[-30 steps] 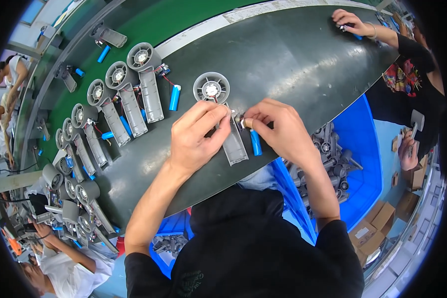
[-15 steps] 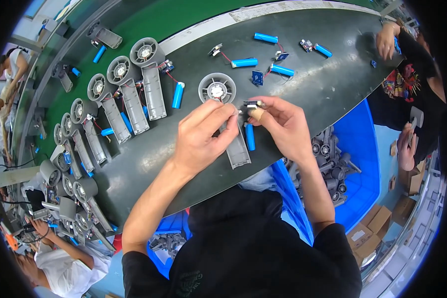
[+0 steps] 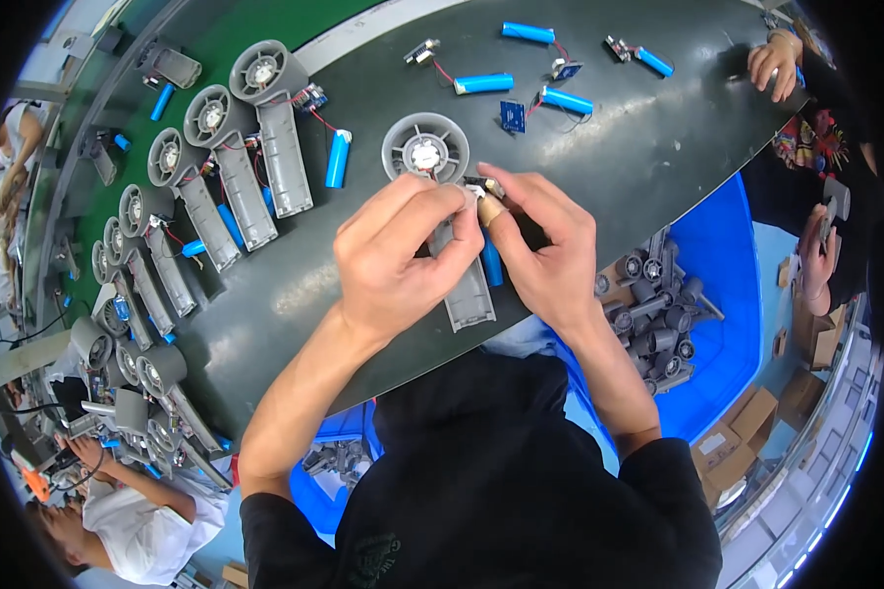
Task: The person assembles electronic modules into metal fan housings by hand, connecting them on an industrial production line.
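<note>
Over the dark worktable, my left hand pinches a small white plug, partly hidden by the fingertips. My right hand grips a small circuit board between thumb and fingers, and the fingertips of both hands meet at it. Tape or a finger cover wraps the right thumb. Beneath my hands lies a grey fan housing with its open handle shell pointing toward me. A blue cylindrical battery lies beside the shell, partly covered by my right hand.
Several similar fan housings line the table's left side. Blue batteries wired to circuit boards lie farther back. A blue bin below the right edge holds grey fan parts. A co-worker's hand rests at the far right.
My fingertips have drawn together, bringing the circuit board against the white plug. The board has tilted. The whole view has shifted slightly, moving the table items up and left.
</note>
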A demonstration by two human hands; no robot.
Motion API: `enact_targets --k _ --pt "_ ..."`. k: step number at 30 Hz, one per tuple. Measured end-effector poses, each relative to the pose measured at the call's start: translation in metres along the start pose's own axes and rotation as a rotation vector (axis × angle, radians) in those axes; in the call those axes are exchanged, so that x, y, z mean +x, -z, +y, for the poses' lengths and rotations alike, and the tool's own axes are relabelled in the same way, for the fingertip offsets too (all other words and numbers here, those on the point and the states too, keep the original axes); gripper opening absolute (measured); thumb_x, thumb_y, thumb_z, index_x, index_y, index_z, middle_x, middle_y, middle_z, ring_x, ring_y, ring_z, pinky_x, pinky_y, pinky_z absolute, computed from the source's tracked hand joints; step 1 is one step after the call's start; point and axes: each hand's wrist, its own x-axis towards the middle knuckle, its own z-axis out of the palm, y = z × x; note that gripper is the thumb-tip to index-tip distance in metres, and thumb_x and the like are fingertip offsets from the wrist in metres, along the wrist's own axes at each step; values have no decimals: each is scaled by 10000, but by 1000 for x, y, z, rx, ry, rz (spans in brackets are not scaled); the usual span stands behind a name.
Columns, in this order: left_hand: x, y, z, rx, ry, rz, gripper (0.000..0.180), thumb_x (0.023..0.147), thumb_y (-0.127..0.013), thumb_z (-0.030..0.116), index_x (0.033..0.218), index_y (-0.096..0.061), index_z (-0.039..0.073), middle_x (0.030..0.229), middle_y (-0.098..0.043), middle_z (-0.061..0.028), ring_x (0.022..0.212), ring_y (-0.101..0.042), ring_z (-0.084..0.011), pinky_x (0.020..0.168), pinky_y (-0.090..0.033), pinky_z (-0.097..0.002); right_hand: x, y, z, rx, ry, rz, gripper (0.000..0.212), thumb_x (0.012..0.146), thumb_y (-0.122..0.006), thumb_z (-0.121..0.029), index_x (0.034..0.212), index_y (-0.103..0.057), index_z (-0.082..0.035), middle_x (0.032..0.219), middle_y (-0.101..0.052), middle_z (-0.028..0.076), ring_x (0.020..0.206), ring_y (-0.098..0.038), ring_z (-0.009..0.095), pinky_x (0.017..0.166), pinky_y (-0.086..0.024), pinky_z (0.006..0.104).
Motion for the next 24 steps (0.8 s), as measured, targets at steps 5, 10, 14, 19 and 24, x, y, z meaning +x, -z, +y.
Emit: enact_targets --k 5,10,14,19,24 --pt "3 -7 6 30 8 -1 188 658 -743 -78 808 -684 20 719 -626 -66 594 -614 -194 519 -486 -293 -2 1 3 -73 97 60 338 828 -683 41 1164 -697 4 972 -697 137 809 -690 221 716 -539 294" --pt "-2 -8 6 41 6 -10 188 658 -744 -77 811 -693 20 756 -631 -67 604 -614 -190 525 -491 -285 -8 -2 7 -101 124 67 374 809 -668 80 1176 -695 15 976 -699 148 832 -697 224 740 -535 287" --pt "-1 -8 9 50 27 -12 184 667 -746 -84 819 -698 7 787 -637 -66 620 -615 -169 534 -496 -268 -10 -1 9 -134 169 71 380 802 -666 89 1177 -692 26 961 -701 145 814 -698 217 728 -538 284" --pt "-4 -8 6 13 11 -25 185 680 -745 -97 835 -706 -3 795 -643 -69 607 -607 -148 517 -488 -250 -12 -2 7 -161 162 72 395 794 -672 95 1182 -692 25 954 -700 144 794 -690 209 722 -540 283" --pt "-5 -10 7 11 8 -16 186 686 -741 -104 841 -708 -7 804 -647 -73 588 -598 -139 497 -481 -242 -12 -4 9 -182 206 111 395 795 -695 90 1185 -692 26 944 -697 149 777 -682 207 710 -541 280"
